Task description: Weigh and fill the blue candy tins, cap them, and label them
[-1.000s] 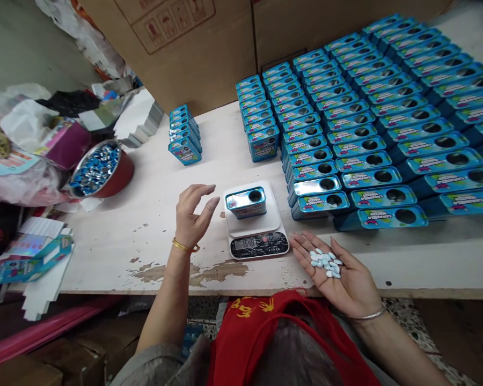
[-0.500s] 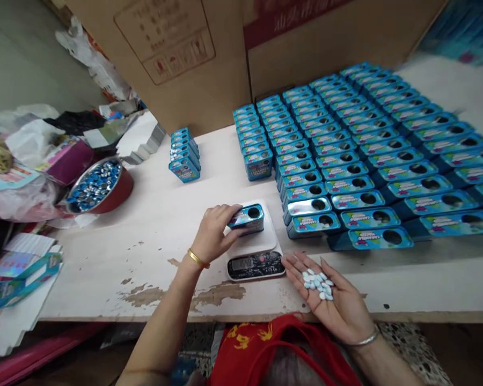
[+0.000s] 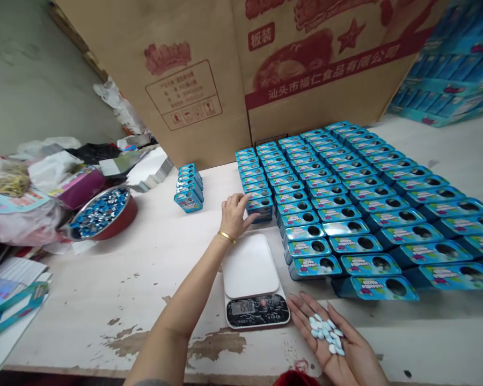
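Note:
My left hand (image 3: 233, 215) reaches past the scale and grips a blue tin (image 3: 260, 208) at the front of the leftmost row of tins. A gold bangle circles that wrist. My right hand (image 3: 338, 343) lies palm up near the table's front edge, cupping a small heap of pale blue and white candies (image 3: 326, 332). Between the hands sits a white kitchen scale (image 3: 253, 279) with a bare platform and a lit display.
Several rows of blue tins (image 3: 370, 214) fill the right of the table. A short stack of tins (image 3: 189, 187) stands left of them. A red bowl of blue caps (image 3: 100, 214) sits at the left beside plastic bags. Cardboard boxes (image 3: 233, 69) rise behind.
My left hand took the tin off the scale and carried it forward to the front of the leftmost row. The scale platform is now bare. My head tilted up.

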The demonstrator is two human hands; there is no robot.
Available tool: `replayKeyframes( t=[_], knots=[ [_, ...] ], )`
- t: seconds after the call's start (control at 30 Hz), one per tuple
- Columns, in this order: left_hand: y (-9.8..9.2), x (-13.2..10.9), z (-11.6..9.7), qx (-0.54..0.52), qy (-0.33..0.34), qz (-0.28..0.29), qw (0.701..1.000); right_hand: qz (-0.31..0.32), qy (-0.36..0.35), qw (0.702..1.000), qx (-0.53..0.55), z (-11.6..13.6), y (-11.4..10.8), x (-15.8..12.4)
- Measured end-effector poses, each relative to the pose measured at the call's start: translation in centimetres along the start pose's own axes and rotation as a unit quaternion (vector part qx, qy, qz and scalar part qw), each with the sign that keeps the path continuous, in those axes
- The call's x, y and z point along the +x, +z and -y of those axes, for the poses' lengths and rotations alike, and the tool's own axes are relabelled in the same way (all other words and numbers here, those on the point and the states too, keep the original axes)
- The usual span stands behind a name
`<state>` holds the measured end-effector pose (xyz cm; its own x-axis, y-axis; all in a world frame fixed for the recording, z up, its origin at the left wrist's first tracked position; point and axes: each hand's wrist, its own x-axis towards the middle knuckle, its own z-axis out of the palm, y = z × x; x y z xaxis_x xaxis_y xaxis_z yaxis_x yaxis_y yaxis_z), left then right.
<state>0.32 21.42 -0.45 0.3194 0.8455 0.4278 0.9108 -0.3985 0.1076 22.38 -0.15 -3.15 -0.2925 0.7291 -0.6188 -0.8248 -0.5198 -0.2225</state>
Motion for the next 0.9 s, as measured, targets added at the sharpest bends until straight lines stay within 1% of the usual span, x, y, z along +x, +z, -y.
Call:
replayKeyframes(
  t=[0.03, 0.1, 0.17, 0.2, 0.23, 0.27, 0.3, 0.37, 0.43, 0.5, 0.57, 0.67, 0.73, 0.77, 0.83, 0.9],
  knots=[
    [-0.3, -0.2, 0.7, 0.001, -0.02, -0.024, 1.0, -0.005, -0.007, 1.0, -0.006, 0.1, -0.1, 0.1],
    [-1.3, -0.4, 3.0, 0.021, -0.078, -0.066, 0.995, -0.013, -0.015, 1.0, -0.016, 0.2, -0.3, 0.5],
    [-2.6, -0.6, 6.0, 0.071, -0.17, -0.093, 0.978, -0.023, -0.018, 0.999, -0.025, 0.4, -0.7, 0.8],
    [-3.3, -0.7, 7.6, 0.102, -0.219, -0.095, 0.966, -0.028, -0.018, 0.999, -0.03, 0.4, -0.8, 1.0],
    [-3.8, -0.9, 9.2, 0.133, -0.259, -0.084, 0.953, -0.033, -0.017, 0.999, -0.033, 0.4, -0.8, 1.1],
    [-4.2, -1.0, 10.7, 0.16, -0.282, -0.059, 0.944, -0.037, -0.014, 0.999, -0.034, 0.4, -0.8, 1.1],
    [-4.5, -1.2, 11.9, 0.183, -0.289, -0.024, 0.939, -0.04, -0.011, 0.999, -0.033, 0.4, -0.7, 1.0],
    [-4.9, -1.7, 13.6, 0.212, -0.259, 0.049, 0.941, -0.042, -0.002, 0.999, -0.024, 0.4, -0.3, 0.7],
    [-5.4, -2.2, 13.8, 0.225, -0.203, 0.096, 0.948, -0.046, 0.005, 0.999, -0.007, 0.5, 0.1, 0.4],
    [-6.7, -2.7, 12.5, 0.223, -0.148, 0.112, 0.957, -0.048, 0.012, 0.999, 0.01, 0.6, 0.3, 0.2],
    [-8.8, -3.3, 9.9, 0.202, -0.092, 0.115, 0.968, -0.05, 0.014, 0.998, 0.02, 0.8, 0.4, 0.1],
    [-12.2, -4.1, 4.2, 0.143, 0.015, 0.125, 0.982, -0.052, 0.022, 0.998, 0.029, 1.1, 0.3, 0.0],
    [-13.5, -4.5, 0.1, 0.108, 0.074, 0.154, 0.979, -0.046, 0.025, 0.998, 0.031, 1.1, 0.2, -0.2],
    [-13.8, -4.7, -1.8, 0.096, 0.099, 0.173, 0.975, -0.041, 0.026, 0.998, 0.031, 1.1, 0.2, -0.3],
    [-13.5, -4.9, -4.7, 0.088, 0.135, 0.208, 0.965, -0.033, 0.023, 0.999, 0.029, 1.0, 0.1, -0.8],
    [-12.7, -5.0, -6.6, 0.091, 0.152, 0.233, 0.956, -0.029, 0.021, 0.999, 0.032, 1.0, 0.0, -1.3]
  ],
)
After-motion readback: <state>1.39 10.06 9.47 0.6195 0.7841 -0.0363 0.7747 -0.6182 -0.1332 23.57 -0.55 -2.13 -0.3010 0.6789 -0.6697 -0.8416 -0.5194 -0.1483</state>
